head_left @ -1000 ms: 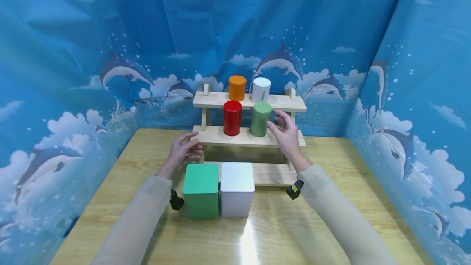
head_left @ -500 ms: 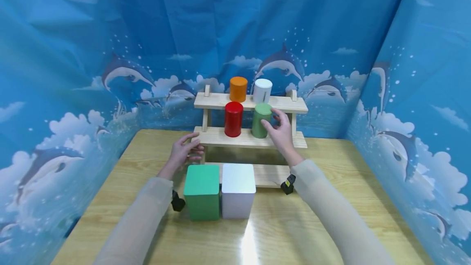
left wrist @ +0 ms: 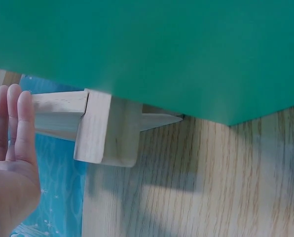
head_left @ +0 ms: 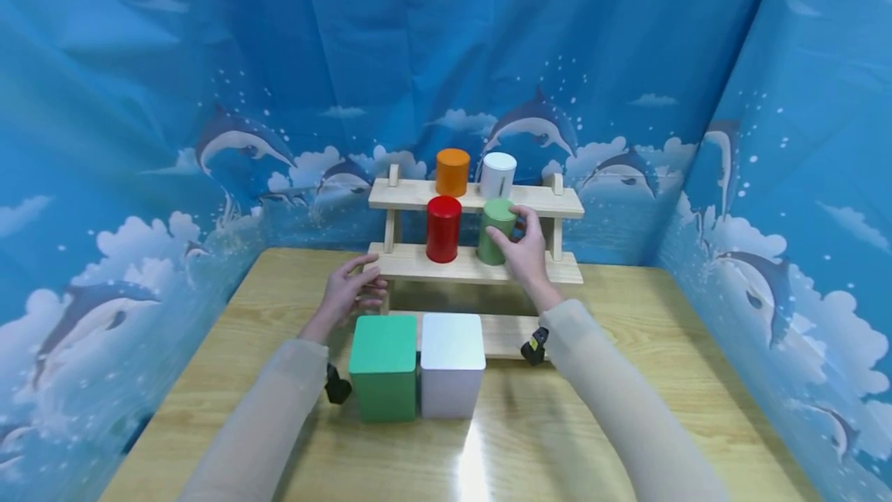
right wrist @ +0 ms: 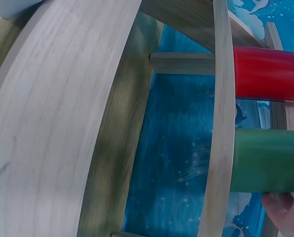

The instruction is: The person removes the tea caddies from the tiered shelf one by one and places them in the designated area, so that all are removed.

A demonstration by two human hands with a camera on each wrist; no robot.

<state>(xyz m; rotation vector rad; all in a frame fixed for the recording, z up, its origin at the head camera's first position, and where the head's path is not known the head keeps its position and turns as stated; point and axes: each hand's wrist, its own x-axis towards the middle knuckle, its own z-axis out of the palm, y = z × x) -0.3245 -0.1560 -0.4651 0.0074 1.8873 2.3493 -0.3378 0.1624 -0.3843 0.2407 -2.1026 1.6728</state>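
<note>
My right hand (head_left: 526, 254) holds the green cylinder (head_left: 492, 212) at the right of the middle tier of a wooden shelf (head_left: 407, 263). Its thumb lies across the cylinder's front, with the fingers on the right side. In the right wrist view the green cylinder (right wrist: 268, 160) stands on its plank, and only part of the hand (right wrist: 287, 215) shows. A red cylinder (head_left: 443, 231) stands to the left of it, apart. My left hand (head_left: 346, 289) is at the shelf's left end; the left wrist view has its fingers (left wrist: 24, 123) straight and holding nothing.
On the top tier stand an orange cylinder (head_left: 453, 173) and a white cylinder (head_left: 498, 174). A green box (head_left: 385, 395) and a white box (head_left: 451, 393) sit side by side before the shelf on the wooden table (head_left: 697, 355). Blue dolphin-print curtains (head_left: 418, 37) enclose the back and sides.
My right hand has moved left from beside the green cylinder and closed its thumb and fingers around it. The left hand stays at the shelf's end. The head view has shifted slightly.
</note>
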